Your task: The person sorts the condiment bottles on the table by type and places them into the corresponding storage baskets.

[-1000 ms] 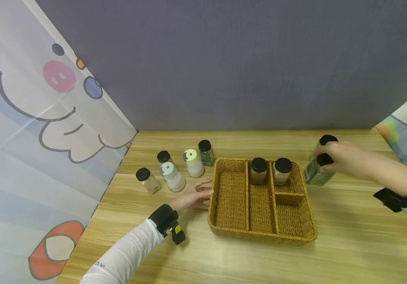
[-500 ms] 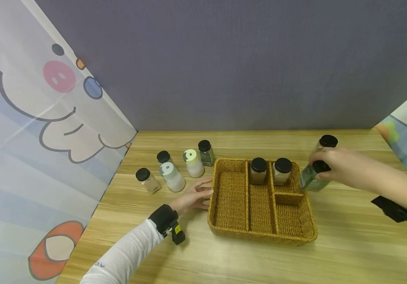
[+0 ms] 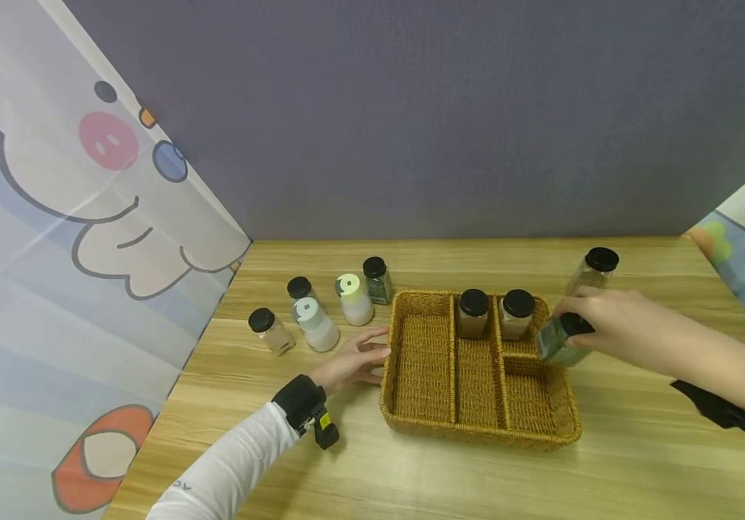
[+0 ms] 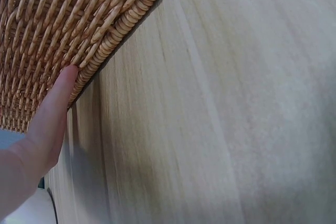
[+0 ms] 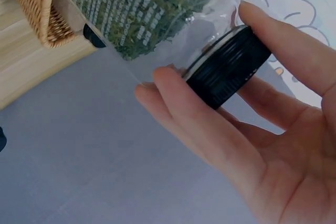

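My right hand grips a spice jar of green herbs around its black lid. In the head view that jar is tilted over the right rim of the wicker basket. Against the basket's left side rests my left hand, its fingers fairly straight; in the left wrist view a fingertip touches the weave. Two black-lidded jars of brownish powder stand in the basket: one jar in the middle compartment's back end, the other jar in the back right compartment.
Left of the basket stand a jar of pale powder, another black-lidded jar, two white-bodied bottles and a green herb jar. Behind my right hand stands one more black-lidded jar. A grey wall rises behind the table.
My right hand has carried the herb jar left and slightly toward the front, from beside the basket to over its right rim. The left hand and the basket have not moved.
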Motion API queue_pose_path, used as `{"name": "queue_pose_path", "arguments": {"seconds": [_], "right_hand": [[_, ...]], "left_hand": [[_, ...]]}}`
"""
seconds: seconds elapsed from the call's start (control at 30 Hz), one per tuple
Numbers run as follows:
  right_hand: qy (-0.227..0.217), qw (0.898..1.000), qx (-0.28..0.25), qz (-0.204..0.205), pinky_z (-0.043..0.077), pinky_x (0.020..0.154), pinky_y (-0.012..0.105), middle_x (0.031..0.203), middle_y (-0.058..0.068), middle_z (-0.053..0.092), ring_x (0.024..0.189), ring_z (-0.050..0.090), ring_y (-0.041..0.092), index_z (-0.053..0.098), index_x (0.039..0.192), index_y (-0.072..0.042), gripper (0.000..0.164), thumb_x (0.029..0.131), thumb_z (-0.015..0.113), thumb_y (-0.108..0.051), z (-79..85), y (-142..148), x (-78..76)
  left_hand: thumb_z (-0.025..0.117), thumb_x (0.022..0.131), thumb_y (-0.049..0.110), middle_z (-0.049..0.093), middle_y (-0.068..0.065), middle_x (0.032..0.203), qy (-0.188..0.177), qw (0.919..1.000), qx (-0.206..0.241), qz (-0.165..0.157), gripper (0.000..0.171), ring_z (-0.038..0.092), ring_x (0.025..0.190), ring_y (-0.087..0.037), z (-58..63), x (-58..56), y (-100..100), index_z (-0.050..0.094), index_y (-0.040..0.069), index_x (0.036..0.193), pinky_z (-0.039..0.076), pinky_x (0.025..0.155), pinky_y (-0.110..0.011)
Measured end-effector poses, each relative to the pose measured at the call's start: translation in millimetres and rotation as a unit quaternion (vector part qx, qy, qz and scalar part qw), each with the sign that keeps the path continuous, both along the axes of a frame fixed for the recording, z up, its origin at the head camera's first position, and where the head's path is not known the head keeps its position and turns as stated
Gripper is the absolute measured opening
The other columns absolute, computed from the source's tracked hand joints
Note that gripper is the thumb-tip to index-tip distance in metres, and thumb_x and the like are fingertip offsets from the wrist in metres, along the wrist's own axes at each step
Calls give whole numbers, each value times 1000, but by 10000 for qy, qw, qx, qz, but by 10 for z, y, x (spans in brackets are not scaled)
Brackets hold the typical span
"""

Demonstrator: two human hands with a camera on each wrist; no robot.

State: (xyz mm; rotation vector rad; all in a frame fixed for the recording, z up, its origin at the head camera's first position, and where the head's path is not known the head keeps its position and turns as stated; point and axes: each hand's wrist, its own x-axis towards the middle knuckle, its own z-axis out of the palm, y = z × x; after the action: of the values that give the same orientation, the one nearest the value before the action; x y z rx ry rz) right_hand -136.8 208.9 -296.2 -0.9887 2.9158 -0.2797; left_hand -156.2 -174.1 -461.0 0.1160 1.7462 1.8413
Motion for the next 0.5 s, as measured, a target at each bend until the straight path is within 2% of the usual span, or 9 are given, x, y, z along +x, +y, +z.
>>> {"name": "queue_pose_path", "arguments": {"seconds": [0.13,0.27,0.4,0.5], "right_hand": [[6,9999,-113,61,49,52,31,91,11,58,62,57,14,62,99,-5,36,67,75,-13,-13,-44,57],[16,9999,-136,77,51,57,36,98,18,59,68,61,20,62,100,-6,36,67,75,-14,-32,-89,94],[-9,9998,-137,136,51,57,34,98,15,58,69,61,20,62,100,-6,36,67,75,-14,-62,-122,116],[76,9995,-208,241,50,53,27,93,7,58,67,58,15,62,98,-6,36,66,76,-15,-85,-138,130]], "left_hand": [[64,81,29,39,-22,131,-39,10000,11,34,70,47,112,-33,-58,-28,-18,27,14,138,47,82,-49],[65,80,31,37,-21,133,-53,10000,30,36,72,46,113,-34,-76,-37,-26,27,14,138,47,82,-49],[66,78,33,36,-20,133,-94,9999,-51,65,73,47,113,-33,-78,-39,-26,28,15,138,47,83,-48],[64,80,35,36,-22,133,15,10000,-90,3,73,47,113,-33,-48,-20,-21,26,14,139,47,83,-48]]}}
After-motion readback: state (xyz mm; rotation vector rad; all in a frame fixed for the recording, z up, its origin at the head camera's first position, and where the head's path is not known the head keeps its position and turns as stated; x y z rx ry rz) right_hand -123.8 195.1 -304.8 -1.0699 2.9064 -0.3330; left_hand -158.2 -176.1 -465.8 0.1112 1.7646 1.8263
